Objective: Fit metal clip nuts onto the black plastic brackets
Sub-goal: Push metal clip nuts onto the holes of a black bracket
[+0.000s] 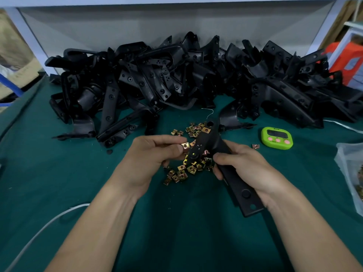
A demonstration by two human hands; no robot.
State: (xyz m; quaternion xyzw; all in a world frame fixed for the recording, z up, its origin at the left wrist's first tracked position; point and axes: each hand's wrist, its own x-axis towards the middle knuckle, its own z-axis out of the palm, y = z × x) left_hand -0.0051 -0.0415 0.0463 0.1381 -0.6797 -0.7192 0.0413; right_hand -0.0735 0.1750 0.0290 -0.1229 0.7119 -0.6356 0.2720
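Head view: left hand [155, 154] pinches a brassy square clip nut [185, 145]; right hand [245, 169] grips a matte black angled bracket [220, 154].

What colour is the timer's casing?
Bright green timer, with pink buttons; seen best in the head view.

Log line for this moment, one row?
left hand pinches clip nut | right hand grips bracket | fitted nut near bracket tip | loose nuts beneath

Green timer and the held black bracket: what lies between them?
Head view: one loose clip nut on green cloth, nearer the timer than the bracket.
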